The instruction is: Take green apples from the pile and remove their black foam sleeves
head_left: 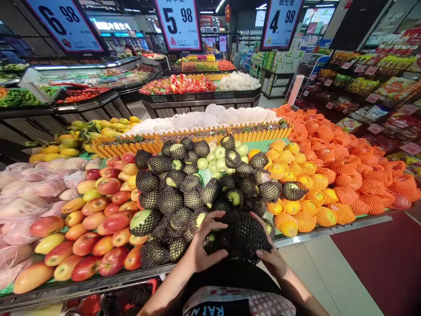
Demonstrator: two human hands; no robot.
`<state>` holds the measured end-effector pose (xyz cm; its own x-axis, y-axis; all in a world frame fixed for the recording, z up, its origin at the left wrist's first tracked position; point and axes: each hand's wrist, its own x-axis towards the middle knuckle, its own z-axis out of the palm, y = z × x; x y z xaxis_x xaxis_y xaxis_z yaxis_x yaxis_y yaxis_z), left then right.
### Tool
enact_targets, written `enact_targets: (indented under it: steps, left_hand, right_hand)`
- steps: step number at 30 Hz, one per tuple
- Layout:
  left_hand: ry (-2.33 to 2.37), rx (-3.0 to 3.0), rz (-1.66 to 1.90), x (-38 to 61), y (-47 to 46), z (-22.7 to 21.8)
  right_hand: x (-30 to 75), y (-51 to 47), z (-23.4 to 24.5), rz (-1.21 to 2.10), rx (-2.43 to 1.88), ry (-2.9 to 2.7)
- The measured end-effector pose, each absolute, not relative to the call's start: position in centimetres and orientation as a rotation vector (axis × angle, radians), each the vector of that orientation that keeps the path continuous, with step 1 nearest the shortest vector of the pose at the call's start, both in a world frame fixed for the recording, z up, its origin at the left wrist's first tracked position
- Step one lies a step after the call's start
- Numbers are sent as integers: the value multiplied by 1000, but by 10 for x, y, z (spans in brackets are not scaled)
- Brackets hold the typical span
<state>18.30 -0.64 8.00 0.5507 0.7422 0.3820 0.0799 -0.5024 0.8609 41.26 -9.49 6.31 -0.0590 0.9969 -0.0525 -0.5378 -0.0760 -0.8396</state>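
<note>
At the front edge of the fruit display, my left hand curves round the near side of a bunched black foam fruit net, thumb and fingers apart against it. From the other side my right hand grips the same net, its thumb on the front and its fingers partly hidden behind. Whether a fruit sits inside the net cannot be made out. Just beyond my hands lies a heap of green apples in black foam nets. Bare green apples show at the back of that heap.
Red and yellow apples lie to the left, beside pink-wrapped fruit. Oranges in orange nets are on the right. A low yellow fence crosses behind, with white-wrapped fruit past it. Price screens hang overhead.
</note>
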Motion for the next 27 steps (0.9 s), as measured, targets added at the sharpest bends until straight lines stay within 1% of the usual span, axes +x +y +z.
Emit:
enact_targets:
  steps: [3,5,8,12,16,20,22,24,25,27]
  left_hand:
    - [544,2148,861,212,-8,84]
    - [541,2194,826,230,-10,81]
    - [727,2092,870,245,-15,67]
    - [989,1805,1049,240,-22,50]
    - [1132,1599,1255,214,1,59]
    - [1564,1470,1457,186,55,79]
    - [1773,1434,1476,176,90,87]
    - [1896,1508,1361,172,129,93]
    - [1935,1590,1231,173,149,96]
    - [2001,1810,775,178,189,101]
  right_hand:
    - [432,-88,67,1667,-751,-821]
    - [441,-81,66,1764,-743,-875]
    - [452,-68,62,1901,-768,-1002]
    - [459,-50,58,2125,-669,-1263]
    - [462,-32,65,2065,-546,-1456]
    - [469,-19,71,1993,-522,-1479]
    - [476,-15,72,1960,-565,-1457]
    - [484,-11,72,1913,-616,-1430]
    - [489,-9,73,1888,-642,-1414]
    - [496,-5,75,1842,-675,-1368]
